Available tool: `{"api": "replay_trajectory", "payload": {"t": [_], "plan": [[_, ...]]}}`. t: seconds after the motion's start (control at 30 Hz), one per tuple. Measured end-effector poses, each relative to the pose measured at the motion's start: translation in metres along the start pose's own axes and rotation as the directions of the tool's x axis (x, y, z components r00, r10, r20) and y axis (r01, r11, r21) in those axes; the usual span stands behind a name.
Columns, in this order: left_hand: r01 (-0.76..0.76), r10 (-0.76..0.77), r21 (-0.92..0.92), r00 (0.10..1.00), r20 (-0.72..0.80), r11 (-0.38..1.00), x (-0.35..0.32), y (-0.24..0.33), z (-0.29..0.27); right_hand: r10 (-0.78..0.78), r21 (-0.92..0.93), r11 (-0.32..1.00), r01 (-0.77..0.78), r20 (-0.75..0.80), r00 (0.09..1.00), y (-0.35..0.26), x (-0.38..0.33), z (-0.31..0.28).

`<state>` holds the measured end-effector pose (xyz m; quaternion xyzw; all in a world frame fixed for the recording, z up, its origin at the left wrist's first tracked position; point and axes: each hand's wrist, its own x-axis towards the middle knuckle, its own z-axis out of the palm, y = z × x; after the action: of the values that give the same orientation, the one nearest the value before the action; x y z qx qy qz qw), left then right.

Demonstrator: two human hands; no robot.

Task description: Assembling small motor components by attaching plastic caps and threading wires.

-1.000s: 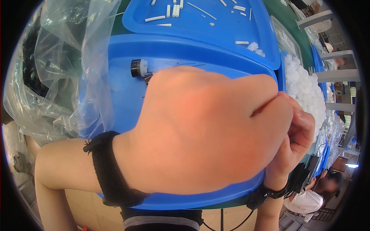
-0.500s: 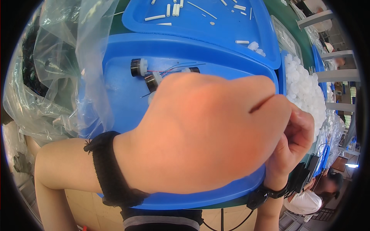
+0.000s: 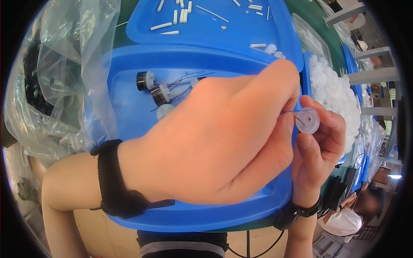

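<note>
Left hand (image 3: 206,142): hides much of the near blue tray (image 3: 172,52); seems to pinch a thin wire (image 3: 289,112).
Right hand (image 3: 325,139): pinches a round see-through cap (image 3: 306,122) by the wire.
Black parts (image 3: 141,81): in the tray, past the left hand.
Plastic bag (image 3: 79,69): over the tray's left edge.
Tray floor (image 3: 131,118): shows between bag and left hand.

Translucent white cap (image 3: 308,121), blue tray (image 3: 131,120), black wristband (image 3: 112,182)

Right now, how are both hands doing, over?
Right hand: holding white cap. Left hand: pinching thin wire. It hides part of nearer blue tray.
</note>
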<state>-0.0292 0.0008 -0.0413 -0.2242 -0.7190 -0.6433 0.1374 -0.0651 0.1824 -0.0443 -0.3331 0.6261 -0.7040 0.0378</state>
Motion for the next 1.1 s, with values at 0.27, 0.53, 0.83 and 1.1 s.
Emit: {"api": "replay_trajectory", "payload": {"t": [0.27,0.53,0.83,1.1], "plan": [[-0.062,0.05,0.168,0.996,0.073,0.984,0.002,0.004,-0.002,-0.005,-0.032,0.999,0.007,0.049,0.999,0.0,-0.002,-0.001],[-0.081,0.072,0.283,0.997,0.042,0.956,0.002,0.009,0.001,-0.009,-0.008,1.0,0.01,0.02,1.0,-0.002,-0.001,0.002],[-0.132,0.156,0.352,0.987,-0.042,0.927,0.001,0.002,0.005,-0.012,0.041,0.999,0.013,-0.022,1.0,0.002,-0.003,-0.002],[-0.134,0.179,0.333,0.978,-0.11,0.933,0.0,0.004,0.009,0.008,0.029,1.0,-0.007,-0.048,0.999,0.0,-0.007,-0.003]]}}
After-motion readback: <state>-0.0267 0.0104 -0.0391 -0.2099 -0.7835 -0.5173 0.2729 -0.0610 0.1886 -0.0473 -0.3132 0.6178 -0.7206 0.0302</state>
